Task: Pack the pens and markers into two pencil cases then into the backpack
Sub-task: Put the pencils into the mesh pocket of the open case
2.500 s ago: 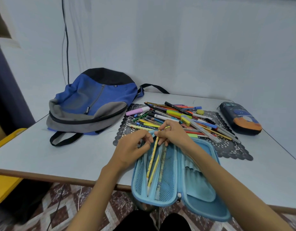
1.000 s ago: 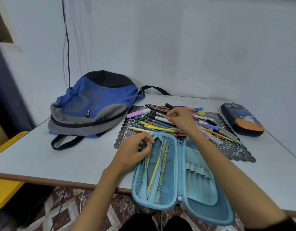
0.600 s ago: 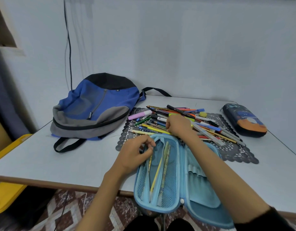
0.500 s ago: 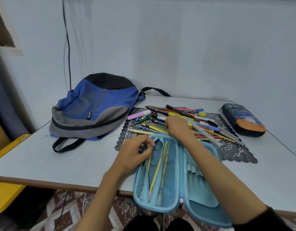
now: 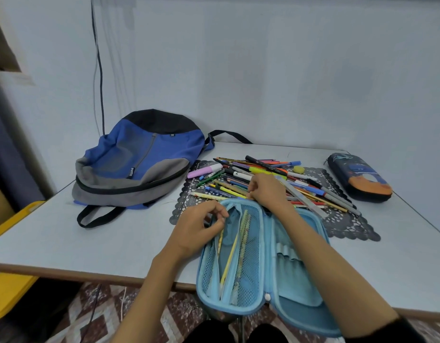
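A light blue pencil case (image 5: 253, 266) lies unzipped at the table's near edge, with a few pencils in its left mesh pocket. My left hand (image 5: 196, 229) pinches the upper edge of that pocket. My right hand (image 5: 266, 191) has its fingers curled on pencils at the near side of the heap of pens and markers (image 5: 271, 181) on a dark lace mat (image 5: 347, 224). A second, dark blue and orange pencil case (image 5: 360, 177) lies zipped up at the right. The blue and grey backpack (image 5: 137, 159) lies flat at the left.
A black cable (image 5: 99, 65) hangs down the wall behind the backpack. A yellow chair (image 5: 8, 229) stands off the table's left edge. The open case overhangs the table's front edge above a patterned floor.
My right hand left the blue case, reached into the heap of pens and drew back to its near side. My left hand stayed on the mesh pocket.
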{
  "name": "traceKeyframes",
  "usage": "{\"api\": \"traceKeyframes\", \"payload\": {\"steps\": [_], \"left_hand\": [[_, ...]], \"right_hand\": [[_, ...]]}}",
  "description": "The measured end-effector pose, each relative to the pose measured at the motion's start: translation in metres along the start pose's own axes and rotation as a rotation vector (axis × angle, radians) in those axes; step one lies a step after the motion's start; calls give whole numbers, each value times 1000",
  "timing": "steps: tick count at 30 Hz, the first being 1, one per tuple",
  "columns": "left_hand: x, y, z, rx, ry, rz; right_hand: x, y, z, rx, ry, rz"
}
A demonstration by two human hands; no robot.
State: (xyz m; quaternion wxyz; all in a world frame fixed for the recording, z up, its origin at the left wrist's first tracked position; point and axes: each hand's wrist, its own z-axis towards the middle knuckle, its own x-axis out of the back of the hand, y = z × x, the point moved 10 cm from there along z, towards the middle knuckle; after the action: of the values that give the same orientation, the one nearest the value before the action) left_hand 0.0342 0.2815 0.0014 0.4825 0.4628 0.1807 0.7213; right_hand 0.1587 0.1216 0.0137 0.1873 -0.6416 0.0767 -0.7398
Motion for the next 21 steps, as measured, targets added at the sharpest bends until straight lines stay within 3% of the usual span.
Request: {"api": "traceKeyframes", "payload": {"steps": [6,12,21], "left_hand": [[-1,-2,0,13,-6,-17],[-1,-3,0,20,-1,-25],[-1,-3,0,16,1,-6]], "right_hand": [[17,6,3,-6,105,170],[5,2,4,24,-13,-60],[-3,0,10,31,-6,-211]]}}
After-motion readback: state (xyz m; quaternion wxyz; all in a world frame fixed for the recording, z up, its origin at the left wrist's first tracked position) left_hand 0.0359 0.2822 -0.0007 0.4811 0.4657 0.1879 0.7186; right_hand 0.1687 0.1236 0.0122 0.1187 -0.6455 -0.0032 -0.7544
